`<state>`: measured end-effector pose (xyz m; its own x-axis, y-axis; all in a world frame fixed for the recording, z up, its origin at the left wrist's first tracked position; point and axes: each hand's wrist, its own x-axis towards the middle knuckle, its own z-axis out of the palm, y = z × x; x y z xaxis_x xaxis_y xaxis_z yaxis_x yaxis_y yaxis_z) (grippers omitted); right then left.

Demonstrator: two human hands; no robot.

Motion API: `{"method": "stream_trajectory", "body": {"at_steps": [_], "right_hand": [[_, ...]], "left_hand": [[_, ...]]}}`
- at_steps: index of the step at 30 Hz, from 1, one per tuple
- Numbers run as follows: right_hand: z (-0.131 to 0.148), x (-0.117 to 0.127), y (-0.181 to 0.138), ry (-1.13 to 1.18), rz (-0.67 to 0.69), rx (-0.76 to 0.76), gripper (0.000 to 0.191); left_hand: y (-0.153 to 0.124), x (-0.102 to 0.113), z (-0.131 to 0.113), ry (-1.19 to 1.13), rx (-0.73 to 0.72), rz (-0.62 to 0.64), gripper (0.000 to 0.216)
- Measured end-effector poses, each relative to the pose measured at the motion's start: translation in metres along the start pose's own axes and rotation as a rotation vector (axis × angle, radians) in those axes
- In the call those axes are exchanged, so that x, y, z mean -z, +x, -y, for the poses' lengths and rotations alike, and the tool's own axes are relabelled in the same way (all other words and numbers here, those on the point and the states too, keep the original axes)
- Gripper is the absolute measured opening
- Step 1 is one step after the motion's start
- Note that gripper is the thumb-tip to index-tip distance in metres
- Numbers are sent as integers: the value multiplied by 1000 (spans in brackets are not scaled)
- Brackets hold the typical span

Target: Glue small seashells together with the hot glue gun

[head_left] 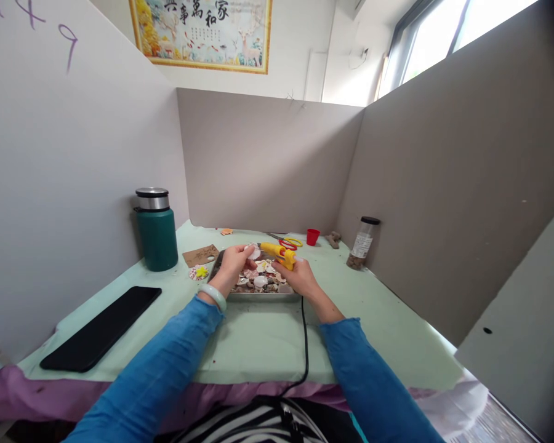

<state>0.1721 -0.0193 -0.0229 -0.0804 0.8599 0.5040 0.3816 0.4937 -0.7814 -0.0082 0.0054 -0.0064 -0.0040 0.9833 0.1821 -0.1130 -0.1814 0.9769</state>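
Observation:
My right hand (303, 278) is wrapped round a yellow hot glue gun (284, 255), whose nozzle points left. My left hand (233, 264) pinches a small whitish shell (255, 251) close to that nozzle; whether the two touch I cannot tell. Below both hands lies a metal tray (264, 297) filled with shells and small stones. A smooth white shell (260, 281) stands out near its front. A black cord (305, 344) hangs from the glue gun over the table's front edge.
On the left are a green bottle (157, 237), a black phone-like slab (102, 329), brown cardboard (200, 256) and a round decorated piece (198, 272). Scissors (292, 242), a red cup (313, 237) and a black-lidded jar (362, 246) stand behind and right. Grey panels (268, 160) enclose the table.

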Motion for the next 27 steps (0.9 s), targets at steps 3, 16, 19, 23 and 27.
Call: {"method": "stream_trajectory", "body": {"at_steps": [3, 16, 19, 23, 27], "right_hand": [[0, -1, 0, 16, 14, 5, 36], [-1, 1, 1, -108, -14, 20, 40], [-4, 4, 1, -290, -37, 68, 39], [-1, 7, -2, -526, 40, 72, 42], [0, 8, -3, -693, 124, 66, 42]], "left_hand": [[0, 0, 0, 22, 11, 0, 29], [0, 2, 0, -6, -19, -23, 28], [0, 2, -1, -18, -23, -36, 31], [0, 2, -2, -36, -26, -99, 31], [0, 2, -1, -30, -53, -88, 31]]}}
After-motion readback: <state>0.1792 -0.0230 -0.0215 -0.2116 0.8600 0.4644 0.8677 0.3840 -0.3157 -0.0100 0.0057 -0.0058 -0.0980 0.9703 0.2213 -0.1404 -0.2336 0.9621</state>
